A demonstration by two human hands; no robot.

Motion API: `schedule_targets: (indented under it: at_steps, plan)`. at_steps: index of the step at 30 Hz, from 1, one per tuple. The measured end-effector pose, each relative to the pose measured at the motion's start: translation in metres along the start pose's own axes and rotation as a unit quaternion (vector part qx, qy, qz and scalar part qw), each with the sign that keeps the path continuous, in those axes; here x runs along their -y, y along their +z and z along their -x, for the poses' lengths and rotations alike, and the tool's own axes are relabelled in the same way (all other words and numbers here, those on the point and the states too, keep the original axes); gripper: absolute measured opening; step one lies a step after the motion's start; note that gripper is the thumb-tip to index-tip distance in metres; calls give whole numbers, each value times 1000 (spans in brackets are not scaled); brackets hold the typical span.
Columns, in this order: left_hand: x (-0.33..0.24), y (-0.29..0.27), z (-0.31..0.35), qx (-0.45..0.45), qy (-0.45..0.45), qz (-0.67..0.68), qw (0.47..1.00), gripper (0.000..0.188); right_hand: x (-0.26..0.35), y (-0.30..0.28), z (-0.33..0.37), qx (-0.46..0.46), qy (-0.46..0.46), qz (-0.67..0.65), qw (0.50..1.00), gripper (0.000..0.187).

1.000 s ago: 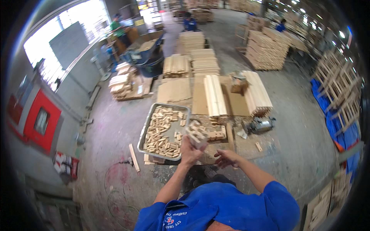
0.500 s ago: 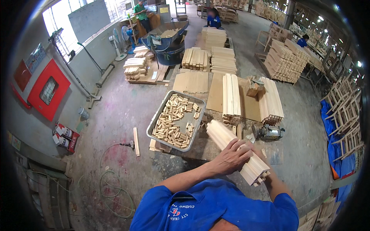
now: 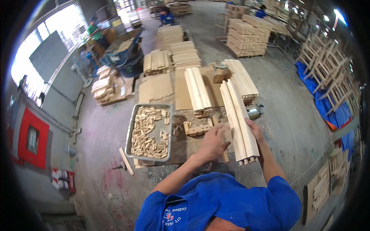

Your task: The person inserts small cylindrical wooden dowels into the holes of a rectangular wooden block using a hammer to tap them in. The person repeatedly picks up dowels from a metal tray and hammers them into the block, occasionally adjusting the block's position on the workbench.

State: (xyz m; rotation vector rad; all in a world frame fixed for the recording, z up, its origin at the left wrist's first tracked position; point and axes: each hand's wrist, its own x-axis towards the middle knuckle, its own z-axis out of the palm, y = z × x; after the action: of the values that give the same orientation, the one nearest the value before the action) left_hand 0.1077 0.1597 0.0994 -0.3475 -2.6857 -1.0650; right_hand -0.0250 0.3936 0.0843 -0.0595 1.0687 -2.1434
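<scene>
My right hand (image 3: 255, 131) grips a bundle of pale wooden slats (image 3: 239, 123) from its right side, raised and tilted above the workbench. Several dowel ends stick out of the bundle's near end. My left hand (image 3: 214, 141) is just left of the slats, slightly blurred, with its fingers apart and nothing visible in them. Beyond it on the bench lies a notched wooden block (image 3: 198, 130). A grey tray (image 3: 148, 158) of short wooden dowels (image 3: 144, 131) sits to the left.
Stacked slats (image 3: 197, 89) lie on cardboard (image 3: 156, 89) ahead, and another slat stack (image 3: 241, 80) is farther right, beside a small carton (image 3: 221, 73). A metal machine (image 3: 254, 111) sits at the bench's right. Wooden frames (image 3: 327, 73) lean on blue sheeting at far right.
My left hand has come off the slats and moved left. The bundle has swung more upright in my right hand. My view has turned to the right.
</scene>
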Motion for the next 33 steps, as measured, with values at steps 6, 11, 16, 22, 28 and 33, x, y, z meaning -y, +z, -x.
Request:
schedule_targets:
  at_steps: [6, 11, 16, 22, 28, 33]
  plan:
    - [32, 51, -64, 39, -172, 274, 945, 60, 32, -33, -32, -78, -18, -9, 997, 49]
    - [45, 106, -176, 100, -242, 377, 889, 55, 67, -90, -94, -118, -29, 74, 990, 45]
    - [28, 168, -294, -11, -224, 390, 893, 63, 122, -161, -163, -119, -70, 108, 985, 47]
    - [81, 225, -360, -137, -253, 366, 885, 91, 167, -160, -232, -152, 19, 150, 977, 39]
    - [119, 254, -430, -157, -243, 338, 896, 106, 208, -190, -298, -113, -5, 130, 985, 35]
    - [162, 264, -469, -165, -311, 249, 902, 93, 223, -196, -353, -122, -74, 361, 921, 38]
